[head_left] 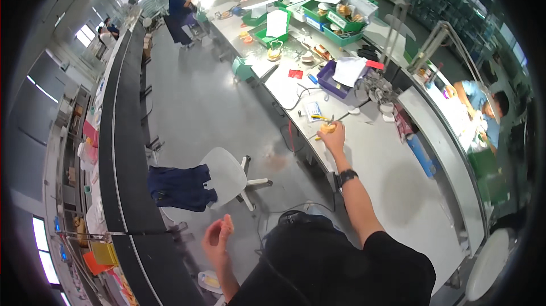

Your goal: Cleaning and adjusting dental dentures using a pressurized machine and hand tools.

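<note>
My right hand [333,135] is stretched out over the grey workbench [381,164] and is closed on a small tan roundish object [327,128]. A black band sits on that wrist. Just beyond the hand lie a yellow-handled tool [320,117] and a small clear packet [312,110]. My left hand [216,240] hangs low over the floor, beside my dark-clothed body, with fingers loosely apart and nothing in it.
A white stool [227,175] with a dark blue garment [181,186] stands on the floor. A purple tray [336,81] and green bins [335,19] sit farther along the bench. A long black counter [128,152] runs on the left. Other people work at the far end and right.
</note>
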A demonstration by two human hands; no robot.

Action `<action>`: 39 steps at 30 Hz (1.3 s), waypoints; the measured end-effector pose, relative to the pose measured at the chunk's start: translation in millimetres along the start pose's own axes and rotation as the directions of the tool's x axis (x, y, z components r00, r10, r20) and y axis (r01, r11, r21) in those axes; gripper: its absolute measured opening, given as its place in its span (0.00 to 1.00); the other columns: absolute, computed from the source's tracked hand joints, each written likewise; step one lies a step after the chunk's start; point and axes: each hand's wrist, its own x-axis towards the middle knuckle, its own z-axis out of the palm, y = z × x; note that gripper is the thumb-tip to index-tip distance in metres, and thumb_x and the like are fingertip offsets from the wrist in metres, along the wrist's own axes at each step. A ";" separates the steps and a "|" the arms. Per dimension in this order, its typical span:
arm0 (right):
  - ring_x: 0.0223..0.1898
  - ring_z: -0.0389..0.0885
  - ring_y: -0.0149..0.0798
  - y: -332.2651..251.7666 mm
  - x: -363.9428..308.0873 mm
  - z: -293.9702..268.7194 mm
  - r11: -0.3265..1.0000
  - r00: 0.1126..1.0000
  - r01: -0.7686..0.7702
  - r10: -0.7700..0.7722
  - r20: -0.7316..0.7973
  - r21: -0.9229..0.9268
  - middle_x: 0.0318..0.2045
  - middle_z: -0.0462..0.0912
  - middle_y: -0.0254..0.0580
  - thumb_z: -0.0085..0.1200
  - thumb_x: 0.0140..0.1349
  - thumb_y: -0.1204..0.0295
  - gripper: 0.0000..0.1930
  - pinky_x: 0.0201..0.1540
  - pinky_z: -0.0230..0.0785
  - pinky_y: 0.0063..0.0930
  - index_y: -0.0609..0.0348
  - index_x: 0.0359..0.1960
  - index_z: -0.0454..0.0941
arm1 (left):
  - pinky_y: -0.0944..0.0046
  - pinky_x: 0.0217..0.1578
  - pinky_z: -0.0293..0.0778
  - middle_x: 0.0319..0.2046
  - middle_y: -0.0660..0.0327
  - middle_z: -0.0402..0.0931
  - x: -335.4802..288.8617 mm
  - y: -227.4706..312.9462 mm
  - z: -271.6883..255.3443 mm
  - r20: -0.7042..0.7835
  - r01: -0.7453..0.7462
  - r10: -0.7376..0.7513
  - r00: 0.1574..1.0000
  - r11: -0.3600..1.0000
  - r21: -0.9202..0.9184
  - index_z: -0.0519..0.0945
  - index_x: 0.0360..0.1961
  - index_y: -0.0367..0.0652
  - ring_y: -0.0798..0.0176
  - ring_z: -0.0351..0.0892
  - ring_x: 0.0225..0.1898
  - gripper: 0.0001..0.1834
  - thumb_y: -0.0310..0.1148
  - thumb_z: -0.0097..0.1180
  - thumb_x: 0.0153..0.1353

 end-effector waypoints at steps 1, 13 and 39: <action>0.49 0.72 0.53 4.0 29.0 17.1 0.999 0.998 0.035 -0.037 -0.046 -0.024 0.45 0.72 0.52 0.71 0.37 0.64 0.34 0.52 0.67 0.42 0.62 0.47 0.69 | 0.67 0.50 0.68 0.39 0.60 0.79 16.7 -1.2 6.7 -0.014 0.005 -0.005 1.000 1.000 -0.017 0.78 0.47 0.31 0.69 0.77 0.43 0.16 0.28 0.62 0.60; 0.49 0.72 0.52 -36.1 94.7 77.3 0.826 0.934 0.262 -0.348 -0.086 -0.500 0.45 0.75 0.52 0.66 0.47 0.70 0.26 0.52 0.66 0.42 0.61 0.48 0.71 | 0.69 0.49 0.68 0.39 0.62 0.76 190.5 -16.9 14.0 -0.146 0.102 -0.101 0.984 0.995 0.001 0.76 0.47 0.32 0.69 0.74 0.44 0.15 0.27 0.59 0.61; 0.17 0.63 0.22 -128.0 -53.9 351.6 0.932 -0.920 0.352 0.362 0.153 -0.089 0.18 0.73 0.27 0.52 0.64 0.48 0.23 0.19 0.57 0.20 0.60 0.34 0.81 | 0.62 0.48 0.74 0.40 0.52 0.81 83.1 -77.0 51.3 -0.902 0.190 -0.261 0.344 0.960 -0.205 0.77 0.46 0.31 0.60 0.79 0.43 0.21 0.38 0.61 0.61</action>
